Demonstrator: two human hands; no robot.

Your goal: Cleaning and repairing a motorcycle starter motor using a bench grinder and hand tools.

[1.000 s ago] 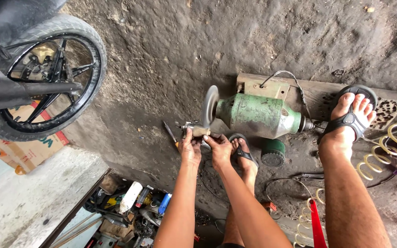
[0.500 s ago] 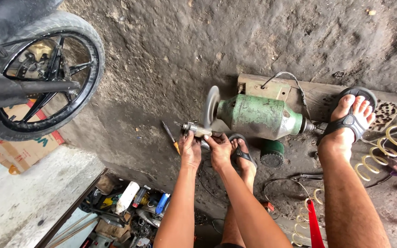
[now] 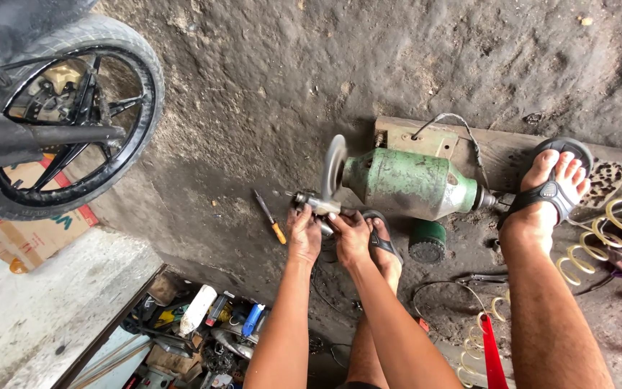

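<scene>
Since a second ago your hands have barely shifted; they stay clamped at the grinding wheel, while your head has tipped a little, so the tray of tools at the lower left sits slightly differently in view.

Your left hand (image 3: 304, 236) is curled shut around the near end of a small metal part (image 3: 312, 203), and your right hand (image 3: 350, 238) is closed on the same piece just beside it, fingers wrapped tight with no gap showing. The part lies across the front of the grey grinding wheel (image 3: 334, 167), at or very near its edge; whether it actually touches the wheel cannot be told. The wheel is mounted on a green motor (image 3: 406, 181) that lies on its side against a wooden board (image 3: 426, 137).

You squat on rough, dark, pitted ground (image 3: 268, 86), stained and uneven. A screwdriver with a yellow handle (image 3: 271, 217) lies on it just left of your left hand. Your right foot in a black sandal (image 3: 552, 184) rests on the board's far end; your other sandalled foot (image 3: 384, 248) is under your right wrist. A motorcycle wheel (image 3: 59, 122) stands at the upper left above a cardboard box (image 3: 34, 234) and a pale concrete slab (image 3: 37, 317). Yellow coiled hose (image 3: 613, 238) lies at the right.
</scene>
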